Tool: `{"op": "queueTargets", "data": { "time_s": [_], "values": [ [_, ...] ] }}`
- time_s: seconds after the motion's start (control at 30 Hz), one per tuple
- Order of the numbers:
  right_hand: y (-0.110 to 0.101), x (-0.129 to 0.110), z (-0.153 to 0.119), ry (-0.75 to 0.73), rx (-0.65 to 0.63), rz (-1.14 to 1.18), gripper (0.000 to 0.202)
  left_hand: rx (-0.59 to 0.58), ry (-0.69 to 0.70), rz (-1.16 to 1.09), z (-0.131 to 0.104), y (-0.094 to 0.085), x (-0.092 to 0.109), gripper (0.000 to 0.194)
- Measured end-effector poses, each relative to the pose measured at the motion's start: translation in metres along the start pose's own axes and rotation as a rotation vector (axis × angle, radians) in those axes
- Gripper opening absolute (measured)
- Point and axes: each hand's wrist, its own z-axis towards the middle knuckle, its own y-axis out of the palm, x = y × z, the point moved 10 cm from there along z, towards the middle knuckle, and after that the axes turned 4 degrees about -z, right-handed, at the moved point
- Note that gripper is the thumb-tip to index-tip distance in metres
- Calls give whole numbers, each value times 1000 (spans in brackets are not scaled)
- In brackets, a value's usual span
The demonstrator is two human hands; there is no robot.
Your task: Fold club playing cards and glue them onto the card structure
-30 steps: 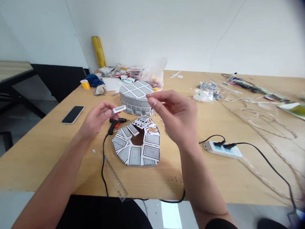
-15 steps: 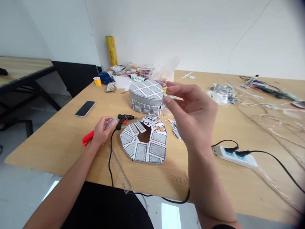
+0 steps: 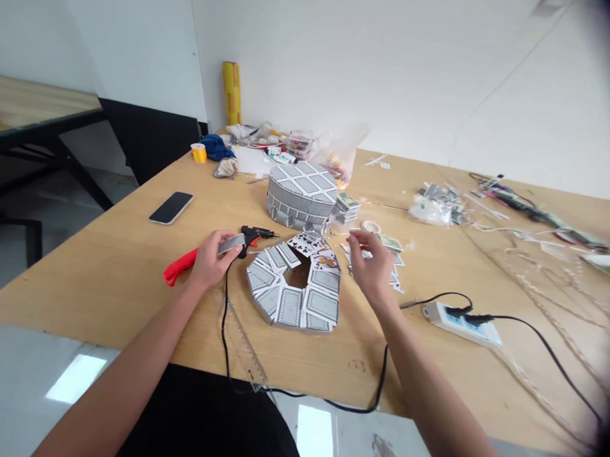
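Note:
My left hand (image 3: 211,262) pinches a small grey-patterned piece of playing card (image 3: 232,243). Red handles (image 3: 178,267) lie on the table beside that hand; the rest of that tool is hidden. Just right of the card piece rests a black glue gun (image 3: 257,233). In front of me is a ring-like shape covered in playing cards (image 3: 288,305), with a hole in its middle. To its right, my right hand (image 3: 371,261) is closed with thumb and fingertips together near loose cards (image 3: 396,275); what they hold, if anything, is too small to make out.
Behind the ring stands a round card-covered box (image 3: 303,192), with a card stack (image 3: 346,206) and a tape roll (image 3: 371,227) beside it. A phone (image 3: 171,208) lies left, a clear ruler (image 3: 247,346) near the front edge, a power strip (image 3: 462,324) right. Cords cross the table.
My right hand has come down from its raised position to the loose cards right of the ring. My left hand keeps the card piece, now turned more into view. The view has shifted slightly.

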Motion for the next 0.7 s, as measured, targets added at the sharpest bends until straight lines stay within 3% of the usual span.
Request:
{"op": "queueTargets", "data": {
  "time_s": [0.1, 0.27, 0.47, 0.7],
  "values": [
    [6, 37, -13, -6, -23, -102, 33, 6, -35, -44, 0, 0, -3, 45],
    [8, 70, -17, -10, -113, -262, 34, 8, -78, -120, -2, 1, -7, 49],
    [17, 95, -21, 20, -218, -395, 39, 13, -137, -159, -4, 2, -13, 53],
    [16, 108, -22, 75, -203, -380, 36, -16, -143, -194, -5, 7, -14, 51]
  ]
}}
